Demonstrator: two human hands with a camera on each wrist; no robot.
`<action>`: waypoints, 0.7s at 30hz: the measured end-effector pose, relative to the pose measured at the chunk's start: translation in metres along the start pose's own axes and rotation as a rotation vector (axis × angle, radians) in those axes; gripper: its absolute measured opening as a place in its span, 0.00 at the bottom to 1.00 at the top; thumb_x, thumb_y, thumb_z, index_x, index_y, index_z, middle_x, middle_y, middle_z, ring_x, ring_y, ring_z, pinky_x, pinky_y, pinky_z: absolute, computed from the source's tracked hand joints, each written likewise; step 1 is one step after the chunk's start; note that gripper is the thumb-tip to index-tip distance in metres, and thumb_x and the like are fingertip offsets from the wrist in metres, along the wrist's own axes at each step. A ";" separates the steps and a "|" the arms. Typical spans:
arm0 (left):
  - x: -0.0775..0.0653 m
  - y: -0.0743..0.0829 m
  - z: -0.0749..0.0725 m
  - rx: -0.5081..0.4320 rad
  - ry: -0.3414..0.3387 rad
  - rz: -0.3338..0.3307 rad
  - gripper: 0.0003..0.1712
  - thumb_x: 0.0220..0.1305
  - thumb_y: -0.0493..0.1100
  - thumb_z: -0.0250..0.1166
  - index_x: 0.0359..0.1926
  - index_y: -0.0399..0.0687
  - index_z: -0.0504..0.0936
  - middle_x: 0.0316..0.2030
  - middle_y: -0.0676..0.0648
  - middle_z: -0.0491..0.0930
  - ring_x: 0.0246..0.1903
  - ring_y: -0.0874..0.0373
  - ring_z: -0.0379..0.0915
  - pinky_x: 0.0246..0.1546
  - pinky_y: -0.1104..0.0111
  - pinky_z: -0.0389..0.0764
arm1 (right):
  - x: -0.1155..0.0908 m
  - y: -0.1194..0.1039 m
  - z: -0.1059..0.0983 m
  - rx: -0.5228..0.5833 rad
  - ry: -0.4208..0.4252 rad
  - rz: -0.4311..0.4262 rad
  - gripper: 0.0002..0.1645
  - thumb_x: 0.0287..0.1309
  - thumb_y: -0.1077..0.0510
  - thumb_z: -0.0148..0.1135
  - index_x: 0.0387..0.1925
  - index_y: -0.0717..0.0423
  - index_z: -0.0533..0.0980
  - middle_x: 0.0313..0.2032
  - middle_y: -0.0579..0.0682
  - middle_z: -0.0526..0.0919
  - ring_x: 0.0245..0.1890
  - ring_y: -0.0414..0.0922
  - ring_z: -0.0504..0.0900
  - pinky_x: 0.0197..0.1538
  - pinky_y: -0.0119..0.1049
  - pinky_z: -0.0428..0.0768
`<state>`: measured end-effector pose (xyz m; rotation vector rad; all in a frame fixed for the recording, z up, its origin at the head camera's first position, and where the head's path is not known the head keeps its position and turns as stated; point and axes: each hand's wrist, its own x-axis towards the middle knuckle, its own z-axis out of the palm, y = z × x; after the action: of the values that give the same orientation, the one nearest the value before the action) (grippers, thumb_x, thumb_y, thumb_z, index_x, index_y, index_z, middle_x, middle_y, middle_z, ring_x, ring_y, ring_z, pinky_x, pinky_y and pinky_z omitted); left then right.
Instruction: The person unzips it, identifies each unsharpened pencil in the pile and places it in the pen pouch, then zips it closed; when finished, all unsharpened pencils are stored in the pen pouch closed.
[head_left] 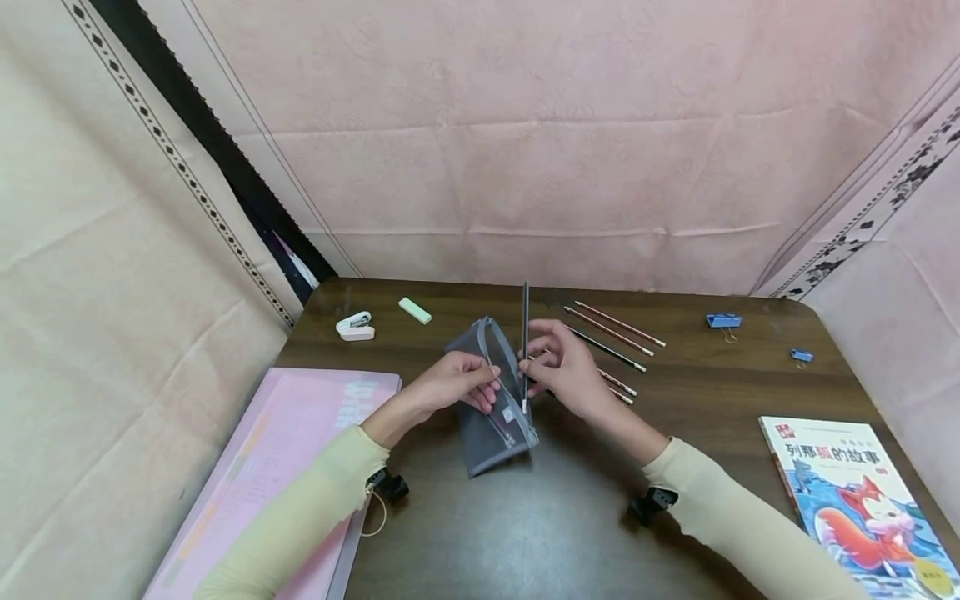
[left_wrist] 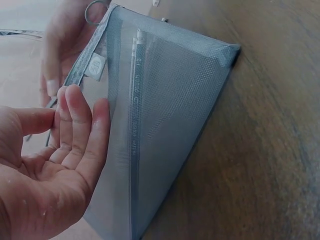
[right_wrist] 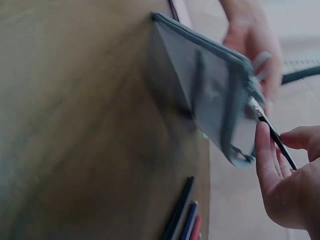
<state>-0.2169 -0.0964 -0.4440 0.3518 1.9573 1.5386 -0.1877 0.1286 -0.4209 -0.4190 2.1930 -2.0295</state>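
Note:
A grey mesh zip pouch (head_left: 480, 442) stands tilted on the desk, its zipped mouth spread apart. My left hand (head_left: 465, 382) pinches one edge of that mouth between thumb and fingers. On the other side, my right hand (head_left: 562, 367) pinches a dark pencil (head_left: 526, 321), held nearly upright with its lower end at the mouth. The right wrist view shows the pale end of this pencil (right_wrist: 275, 135) beside the zip edge. Through the mesh in the left wrist view, pencils (left_wrist: 135, 100) can be seen lying inside the pouch.
Several pencils (head_left: 615, 335) lie right of the pouch. A white stapler (head_left: 355, 326) and pale green eraser (head_left: 415, 310) sit at back left, two blue binder clips (head_left: 723, 321) at back right. A pink folder (head_left: 300, 467) is at left, a fox storybook (head_left: 862, 508) at right.

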 end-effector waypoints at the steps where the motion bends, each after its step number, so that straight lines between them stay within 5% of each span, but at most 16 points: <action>1: 0.000 0.001 0.000 0.000 0.001 0.002 0.18 0.69 0.50 0.58 0.38 0.37 0.79 0.30 0.43 0.83 0.29 0.54 0.84 0.40 0.60 0.86 | 0.000 0.004 0.003 -0.025 -0.010 0.003 0.36 0.57 0.69 0.62 0.65 0.57 0.61 0.47 0.69 0.77 0.37 0.63 0.83 0.30 0.56 0.84; 8: -0.003 0.004 0.000 0.008 0.019 0.017 0.18 0.69 0.50 0.58 0.39 0.36 0.79 0.32 0.43 0.83 0.31 0.54 0.84 0.41 0.60 0.86 | 0.001 0.022 0.010 -0.240 -0.050 0.025 0.40 0.54 0.64 0.68 0.66 0.48 0.61 0.44 0.60 0.81 0.32 0.54 0.87 0.29 0.47 0.86; 21: -0.003 0.004 0.003 -0.018 0.051 0.029 0.18 0.69 0.50 0.58 0.38 0.36 0.79 0.31 0.44 0.82 0.31 0.54 0.84 0.42 0.59 0.86 | 0.000 0.026 0.008 -0.348 -0.112 0.058 0.39 0.55 0.64 0.66 0.67 0.48 0.61 0.40 0.55 0.81 0.26 0.50 0.86 0.29 0.49 0.86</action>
<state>-0.2139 -0.0949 -0.4403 0.3386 1.9842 1.5966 -0.1886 0.1222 -0.4477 -0.4839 2.4578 -1.5544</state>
